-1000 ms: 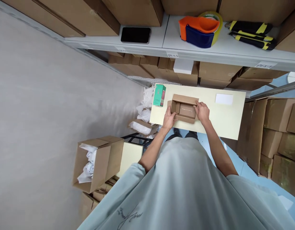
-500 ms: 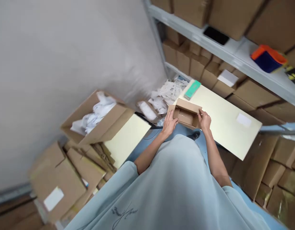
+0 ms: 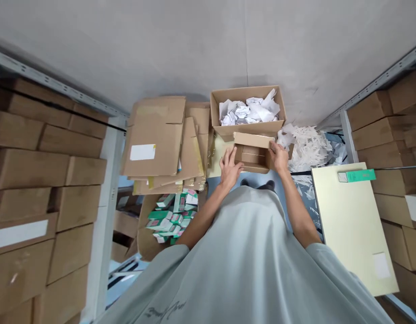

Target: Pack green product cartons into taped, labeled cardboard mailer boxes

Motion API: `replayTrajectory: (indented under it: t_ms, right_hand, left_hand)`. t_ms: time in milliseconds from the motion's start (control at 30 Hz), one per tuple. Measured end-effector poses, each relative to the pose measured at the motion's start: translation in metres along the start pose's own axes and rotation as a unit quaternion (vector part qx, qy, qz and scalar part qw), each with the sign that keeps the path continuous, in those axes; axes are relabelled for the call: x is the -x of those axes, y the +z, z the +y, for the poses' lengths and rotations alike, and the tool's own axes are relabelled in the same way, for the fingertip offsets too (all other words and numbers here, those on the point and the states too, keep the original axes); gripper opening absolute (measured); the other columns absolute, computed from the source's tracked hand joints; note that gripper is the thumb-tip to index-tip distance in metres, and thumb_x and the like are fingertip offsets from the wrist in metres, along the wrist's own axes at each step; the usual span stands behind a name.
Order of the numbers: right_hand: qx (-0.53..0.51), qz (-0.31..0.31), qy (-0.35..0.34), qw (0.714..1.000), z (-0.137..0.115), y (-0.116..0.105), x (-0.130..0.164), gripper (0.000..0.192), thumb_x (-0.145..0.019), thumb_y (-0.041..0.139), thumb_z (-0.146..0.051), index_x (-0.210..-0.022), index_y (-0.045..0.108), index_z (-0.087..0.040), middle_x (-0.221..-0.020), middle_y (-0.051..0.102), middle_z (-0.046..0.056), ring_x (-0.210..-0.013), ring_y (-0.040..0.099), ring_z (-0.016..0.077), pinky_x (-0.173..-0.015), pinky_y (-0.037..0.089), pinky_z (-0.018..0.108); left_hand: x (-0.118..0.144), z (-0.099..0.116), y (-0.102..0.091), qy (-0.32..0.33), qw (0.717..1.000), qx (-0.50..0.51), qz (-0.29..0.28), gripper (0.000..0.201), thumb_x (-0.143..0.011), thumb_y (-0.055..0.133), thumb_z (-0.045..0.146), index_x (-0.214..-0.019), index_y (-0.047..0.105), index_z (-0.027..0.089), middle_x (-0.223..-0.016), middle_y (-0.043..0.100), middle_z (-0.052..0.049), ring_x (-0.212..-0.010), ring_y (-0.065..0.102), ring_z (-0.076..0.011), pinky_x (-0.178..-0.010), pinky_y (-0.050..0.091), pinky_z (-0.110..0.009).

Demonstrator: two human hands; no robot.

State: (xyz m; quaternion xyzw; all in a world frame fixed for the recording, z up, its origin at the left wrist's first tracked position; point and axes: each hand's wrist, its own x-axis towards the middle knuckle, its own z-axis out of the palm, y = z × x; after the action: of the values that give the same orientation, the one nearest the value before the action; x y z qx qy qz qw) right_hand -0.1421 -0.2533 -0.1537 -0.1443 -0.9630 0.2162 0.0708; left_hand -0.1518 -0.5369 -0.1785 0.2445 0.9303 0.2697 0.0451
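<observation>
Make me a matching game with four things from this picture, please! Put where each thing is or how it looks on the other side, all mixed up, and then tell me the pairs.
Things
1. Small open box
2. Lone green carton
3. Crumpled white paper
4. Flattened cardboard

Places and looks
A. Inside the bigger box
B. Stacked, with a white label on top
C. Between the left hand and the right hand
D. On the cream table

Right pairs: 1-C, 2-D, 3-A, 4-B
</observation>
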Motion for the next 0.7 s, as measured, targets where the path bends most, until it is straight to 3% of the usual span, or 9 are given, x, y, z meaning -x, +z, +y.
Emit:
replayTrajectory:
  t_ms: [100,233,367,533,633,700]
  right_hand:
    - [0.032,-0.065,-0.028,0.997,-0.037,0.015,-0.024,0.049,-0.112,0.057,-0.020,-0.159,0.071,-0.023,-0.140,0.079,0.015,-0.122,0.078,0.0293,-0.108,0.061,0.039]
    - [0.073,-0.120,-0.029,0.990,-0.061,0.021,-0.049,0.051,-0.115,0.051,-0.020,-0.163,0.067,-0.021,-0.145,0.077,0.018,-0.124,0.077,0.0337,-0.107,0.061,0.043]
    - [0.070,-0.150,-0.034,0.986,-0.059,0.016,-0.067,0.052,-0.115,0.047,-0.019,-0.163,0.066,-0.023,-0.147,0.077,0.017,-0.125,0.077,0.0354,-0.106,0.061,0.046]
    - [0.072,-0.180,-0.048,0.980,-0.051,0.006,-0.073,0.050,-0.114,0.046,-0.018,-0.157,0.069,-0.024,-0.146,0.078,0.015,-0.118,0.078,0.0330,-0.100,0.061,0.043]
    - [0.062,-0.147,-0.070,0.985,-0.050,-0.003,-0.075,0.038,-0.116,0.048,-0.025,-0.140,0.078,-0.019,-0.134,0.080,0.017,-0.112,0.077,0.0325,-0.098,0.060,0.041]
    - [0.043,-0.097,-0.098,0.989,-0.051,-0.012,-0.080,0.036,-0.118,0.048,-0.031,-0.129,0.080,-0.019,-0.125,0.080,0.016,-0.110,0.075,0.0320,-0.100,0.058,0.041]
  left_hand:
    - [-0.002,-0.026,0.001,-0.031,0.999,0.007,-0.010,0.016,-0.102,0.069,0.015,-0.101,0.083,0.023,-0.193,0.034,-0.005,-0.183,0.021,-0.0385,-0.142,0.036,-0.067]
    - [-0.010,-0.043,0.008,-0.032,0.998,0.028,-0.054,0.021,-0.095,0.075,0.013,-0.114,0.079,0.020,-0.188,0.041,-0.017,-0.181,0.026,-0.0409,-0.138,0.043,-0.068]
    - [-0.016,-0.050,0.010,-0.036,0.997,0.063,-0.030,0.025,-0.100,0.071,0.019,-0.125,0.075,0.017,-0.180,0.051,-0.024,-0.179,0.033,-0.0389,-0.142,0.041,-0.064]
    - [-0.022,-0.046,0.003,-0.070,0.994,0.079,0.016,0.022,-0.102,0.070,0.025,-0.123,0.077,0.022,-0.174,0.060,-0.018,-0.175,0.042,-0.0378,-0.145,0.035,-0.066]
    - [-0.026,-0.039,-0.008,-0.099,0.990,0.075,0.062,0.019,-0.107,0.065,0.029,-0.121,0.077,0.025,-0.166,0.068,-0.016,-0.167,0.054,-0.0365,-0.146,0.028,-0.070]
    - [-0.032,-0.034,-0.016,-0.110,0.987,0.077,0.091,0.020,-0.110,0.062,0.031,-0.120,0.077,0.025,-0.160,0.072,-0.015,-0.163,0.058,-0.0345,-0.146,0.030,-0.066]
